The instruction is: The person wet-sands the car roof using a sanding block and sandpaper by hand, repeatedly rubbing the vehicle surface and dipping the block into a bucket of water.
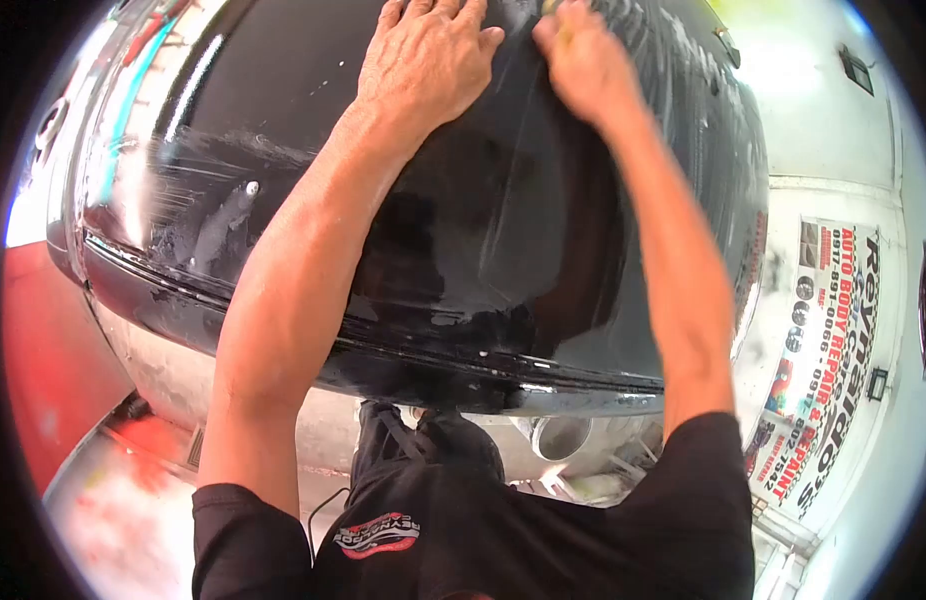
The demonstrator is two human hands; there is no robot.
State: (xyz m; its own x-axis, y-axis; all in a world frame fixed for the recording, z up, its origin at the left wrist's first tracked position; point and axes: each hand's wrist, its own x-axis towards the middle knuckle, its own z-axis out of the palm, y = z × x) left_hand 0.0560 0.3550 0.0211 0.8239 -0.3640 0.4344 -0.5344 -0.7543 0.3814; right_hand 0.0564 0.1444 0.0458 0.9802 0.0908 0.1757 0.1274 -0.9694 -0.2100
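A glossy black car body panel (453, 220) fills the space before me, wet, with whitish streaks and smears. My left hand (428, 62) lies flat on its upper part, fingers stretched out and thumb apart, the fingertips cut off by the top of the view. To the right, my right hand (588, 62) is closed and slightly blurred by motion against the same surface. A bit of yellowish material shows at its fingers, but its kind is hidden.
Below the panel runs a seam and a lower black edge (423, 385) close to my body. A red surface (48, 370) stands at the left. On the right, a white wall carries a printed auto repair banner (823, 350). A round grey object (563, 437) is low by my legs.
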